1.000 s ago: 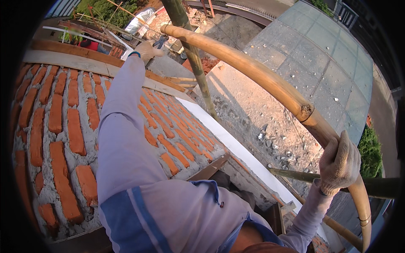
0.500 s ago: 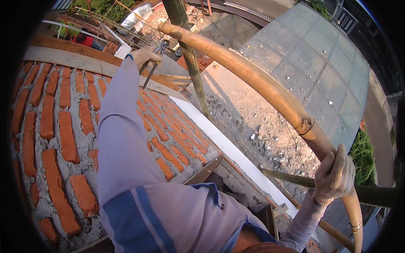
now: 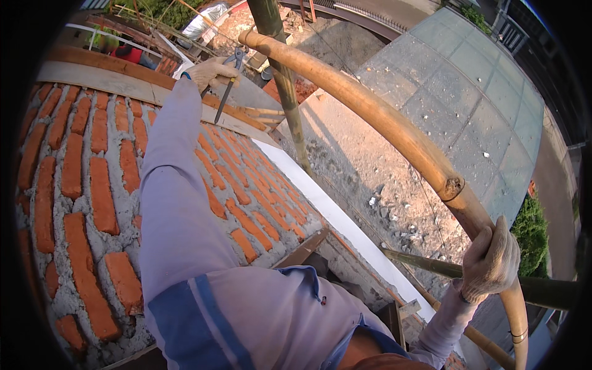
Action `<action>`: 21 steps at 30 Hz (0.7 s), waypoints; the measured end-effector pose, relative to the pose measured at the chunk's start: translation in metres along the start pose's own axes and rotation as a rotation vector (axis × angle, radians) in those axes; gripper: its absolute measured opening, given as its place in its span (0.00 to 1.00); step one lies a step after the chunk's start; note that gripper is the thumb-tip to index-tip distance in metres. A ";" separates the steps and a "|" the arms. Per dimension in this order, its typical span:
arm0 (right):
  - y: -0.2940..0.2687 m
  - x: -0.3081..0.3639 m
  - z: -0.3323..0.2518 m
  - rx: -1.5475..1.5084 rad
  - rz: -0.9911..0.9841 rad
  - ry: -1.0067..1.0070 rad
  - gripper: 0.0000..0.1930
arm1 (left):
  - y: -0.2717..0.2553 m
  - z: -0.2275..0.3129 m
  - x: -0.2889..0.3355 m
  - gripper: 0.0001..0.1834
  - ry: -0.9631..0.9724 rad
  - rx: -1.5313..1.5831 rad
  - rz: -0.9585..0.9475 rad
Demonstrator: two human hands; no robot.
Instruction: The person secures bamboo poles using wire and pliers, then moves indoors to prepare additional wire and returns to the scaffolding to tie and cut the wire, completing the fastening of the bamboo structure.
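My gloved left hand reaches out to the far end of the brick wall and is closed on a pair of pincers. The pincers' jaws point up and away, close to an upright bamboo pole; their handles are spread apart. Whether the jaws touch anything is too small to make out. On the right, my gloved right hand grips a thick, tan bamboo pole, its fingers wrapped round the lower part. This pole slants from the upper middle down to the lower right, crossing in front of the upright one.
Orange bricks in grey mortar fill the left side, edged by a wooden board and a white strip. Far below lie rubble and a grey panelled roof. A dark green pole crosses at right. Another person shows at upper left.
My left hand has turned slightly, and the pincers' handles look wider apart. The whole view has shifted a little. My right hand keeps its grip on the bamboo pole.
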State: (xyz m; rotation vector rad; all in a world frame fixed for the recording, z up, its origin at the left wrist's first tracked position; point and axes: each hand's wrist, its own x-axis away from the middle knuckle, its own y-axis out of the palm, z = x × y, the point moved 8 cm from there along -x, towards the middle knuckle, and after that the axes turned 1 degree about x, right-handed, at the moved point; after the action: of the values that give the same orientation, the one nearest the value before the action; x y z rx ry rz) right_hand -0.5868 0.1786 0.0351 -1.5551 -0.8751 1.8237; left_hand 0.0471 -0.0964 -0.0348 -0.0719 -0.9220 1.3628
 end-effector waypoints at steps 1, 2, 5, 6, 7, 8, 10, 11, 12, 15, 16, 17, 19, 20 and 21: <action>0.001 0.000 0.000 0.008 -0.007 0.000 0.12 | 0.002 -0.003 -0.003 0.15 -0.003 0.000 -0.015; 0.001 0.001 0.000 0.019 -0.012 0.008 0.12 | 0.005 -0.006 -0.006 0.16 -0.001 0.001 -0.043; 0.002 0.002 0.000 0.041 -0.015 0.023 0.13 | 0.006 -0.009 -0.010 0.17 -0.016 -0.022 -0.090; 0.001 0.002 -0.001 0.041 -0.003 0.017 0.13 | 0.007 -0.010 -0.009 0.17 -0.035 0.012 -0.112; 0.001 0.002 -0.002 0.047 -0.001 0.012 0.13 | 0.005 -0.011 -0.009 0.18 -0.038 0.039 -0.090; 0.002 0.002 -0.002 0.069 -0.012 0.017 0.13 | 0.006 -0.013 -0.009 0.19 -0.062 0.060 -0.085; 0.001 0.001 -0.001 0.054 0.001 0.020 0.13 | 0.009 -0.012 -0.008 0.17 -0.039 0.098 -0.079; 0.001 0.001 -0.001 0.059 0.001 0.022 0.13 | 0.012 -0.013 -0.008 0.16 -0.042 0.116 -0.082; 0.001 0.001 -0.001 0.050 0.002 0.019 0.13 | 0.014 -0.014 -0.008 0.15 -0.037 0.133 -0.092; 0.000 0.001 -0.001 0.048 0.010 0.012 0.13 | 0.017 -0.014 -0.011 0.12 -0.027 0.163 -0.106; 0.000 0.001 -0.001 0.046 0.017 0.008 0.13 | 0.016 -0.015 -0.013 0.12 -0.028 0.167 -0.096; 0.000 0.002 -0.001 0.053 0.011 0.005 0.13 | 0.019 -0.014 -0.014 0.12 -0.019 0.174 -0.144; 0.000 0.002 -0.001 0.044 0.010 0.005 0.13 | 0.022 -0.016 -0.015 0.11 -0.012 0.166 -0.196; 0.001 0.003 -0.001 0.044 0.003 0.004 0.13 | 0.022 -0.019 -0.017 0.11 -0.024 0.137 -0.180; 0.000 0.003 -0.001 0.037 0.005 0.007 0.13 | 0.026 -0.019 -0.017 0.10 0.007 0.189 -0.210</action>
State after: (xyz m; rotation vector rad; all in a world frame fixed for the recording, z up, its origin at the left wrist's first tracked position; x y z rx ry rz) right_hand -0.5861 0.1807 0.0329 -1.5409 -0.8311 1.8265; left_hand 0.0393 -0.0952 -0.0703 0.1606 -0.7677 1.2459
